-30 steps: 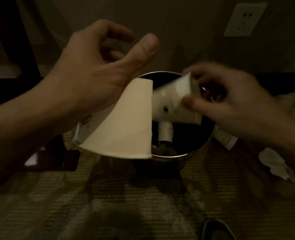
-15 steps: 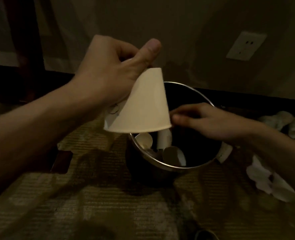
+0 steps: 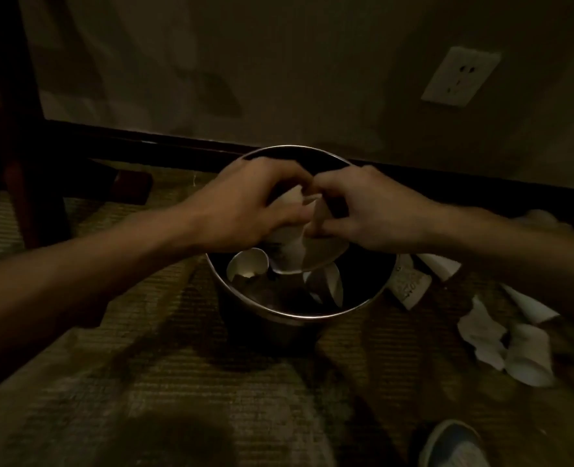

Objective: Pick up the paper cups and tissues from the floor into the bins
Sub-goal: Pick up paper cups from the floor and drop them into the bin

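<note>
A round metal bin (image 3: 299,315) stands on the carpet by the wall, with several white paper cups (image 3: 248,266) lying inside. Both hands meet above its opening. My left hand (image 3: 245,203) grips a white paper cup (image 3: 295,251) from the left, and my right hand (image 3: 370,207) pinches the same cup from the right; the cup looks crushed between them. More paper cups (image 3: 410,284) and crumpled tissues (image 3: 481,332) lie on the floor to the right of the bin.
A dark baseboard and wall run behind the bin, with a wall socket (image 3: 461,79) at upper right. A dark wooden furniture leg (image 3: 23,146) stands at left. My shoe (image 3: 454,446) shows at the bottom right. Striped carpet (image 3: 178,382) covers the floor.
My left hand lowered the cup from above the bin's left side down over the opening. My right hand came up from inside the bin and took hold of the same cup.
</note>
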Motion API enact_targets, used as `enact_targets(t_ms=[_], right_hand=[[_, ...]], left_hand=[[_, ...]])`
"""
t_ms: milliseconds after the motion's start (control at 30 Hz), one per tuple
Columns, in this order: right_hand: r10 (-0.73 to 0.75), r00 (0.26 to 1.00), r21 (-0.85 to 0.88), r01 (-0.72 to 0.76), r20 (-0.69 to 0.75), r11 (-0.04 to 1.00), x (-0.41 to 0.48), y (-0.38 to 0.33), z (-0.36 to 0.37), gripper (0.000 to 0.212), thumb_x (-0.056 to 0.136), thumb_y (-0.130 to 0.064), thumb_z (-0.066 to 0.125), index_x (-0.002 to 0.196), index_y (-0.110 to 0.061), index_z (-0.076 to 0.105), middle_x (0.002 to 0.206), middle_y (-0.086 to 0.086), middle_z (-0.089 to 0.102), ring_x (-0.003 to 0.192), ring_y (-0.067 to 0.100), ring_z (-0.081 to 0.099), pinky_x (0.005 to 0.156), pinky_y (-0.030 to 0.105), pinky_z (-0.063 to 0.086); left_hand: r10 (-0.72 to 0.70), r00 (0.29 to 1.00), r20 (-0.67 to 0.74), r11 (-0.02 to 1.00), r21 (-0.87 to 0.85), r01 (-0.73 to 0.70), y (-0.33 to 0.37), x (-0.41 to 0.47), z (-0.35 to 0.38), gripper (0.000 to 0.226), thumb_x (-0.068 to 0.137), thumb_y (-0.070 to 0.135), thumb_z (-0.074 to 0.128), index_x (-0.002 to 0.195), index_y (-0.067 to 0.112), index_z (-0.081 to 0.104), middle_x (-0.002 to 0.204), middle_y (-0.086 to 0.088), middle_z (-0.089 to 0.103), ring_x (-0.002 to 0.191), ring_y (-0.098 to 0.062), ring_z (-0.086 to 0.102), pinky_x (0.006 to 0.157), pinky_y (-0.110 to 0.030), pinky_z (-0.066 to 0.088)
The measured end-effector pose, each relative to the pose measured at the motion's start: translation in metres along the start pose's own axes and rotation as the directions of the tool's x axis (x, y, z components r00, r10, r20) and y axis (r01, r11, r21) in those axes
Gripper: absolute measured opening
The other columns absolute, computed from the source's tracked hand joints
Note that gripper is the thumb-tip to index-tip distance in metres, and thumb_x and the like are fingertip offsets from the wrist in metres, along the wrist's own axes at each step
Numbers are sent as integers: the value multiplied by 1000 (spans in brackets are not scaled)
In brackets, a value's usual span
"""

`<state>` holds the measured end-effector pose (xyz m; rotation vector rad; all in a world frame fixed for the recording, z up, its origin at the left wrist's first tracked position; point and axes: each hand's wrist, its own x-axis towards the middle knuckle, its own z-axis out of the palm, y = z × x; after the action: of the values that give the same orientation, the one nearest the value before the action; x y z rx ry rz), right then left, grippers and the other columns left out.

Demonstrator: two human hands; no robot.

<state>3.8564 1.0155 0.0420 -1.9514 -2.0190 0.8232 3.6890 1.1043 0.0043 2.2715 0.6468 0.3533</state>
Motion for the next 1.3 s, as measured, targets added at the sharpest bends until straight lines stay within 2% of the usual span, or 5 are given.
enact_targets(t_ms=[333, 667, 867, 1067, 1300], right_hand=[[-35, 995, -218, 56, 98, 974, -7, 36, 32, 20, 90, -25, 64, 110, -23, 66, 108, 1, 62, 94, 15, 61, 79, 34, 53], [168, 782, 319, 42, -600, 947, -11, 101, -6, 6, 90, -24, 65, 84, -27, 65, 77, -11, 64, 74, 0, 61, 60, 14, 47], [481, 815, 571, -236, -325, 786, 46, 179, 13, 15, 92, -26, 62, 77, -30, 61, 82, -2, 66, 74, 12, 62, 66, 28, 48], [496, 864, 507, -388, -90, 770, 119, 210, 39, 14, 98, -35, 52, 92, -28, 61, 104, 0, 68, 80, 6, 61, 62, 15, 45], [501, 865, 97, -502, 38, 859, 158, 236, 56, 47, 98, -42, 50, 143, -30, 43, 154, 0, 36, 144, 26, 26, 116, 38, 25]], left_hand=[[-154, 928, 340, 979, 176, 98, -4, 15, 35, 40, 73, 34, 84, 103, 45, 61, 102, 18, 66, 95, 4, 61, 81, -20, 51], [-2, 909, 417, 999, 34, -13, 31, 65, -5, 33, 77, 68, 62, 94, 40, 71, 84, 18, 71, 72, 6, 67, 63, -18, 55], [-156, 987, -35, 945, -297, 139, -27, 136, -38, 45, 70, 55, 69, 80, 11, 69, 58, -1, 58, 45, -8, 51, 40, -18, 42], [-504, 853, 133, 790, -328, 518, -137, 166, -12, 11, 87, 28, 65, 97, 24, 67, 97, -9, 68, 78, -16, 62, 55, -17, 52], [-547, 753, 366, 711, -270, 649, -192, 182, 22, 75, 69, 52, 69, 139, 41, 43, 128, 4, 56, 110, -16, 62, 83, -37, 60]])
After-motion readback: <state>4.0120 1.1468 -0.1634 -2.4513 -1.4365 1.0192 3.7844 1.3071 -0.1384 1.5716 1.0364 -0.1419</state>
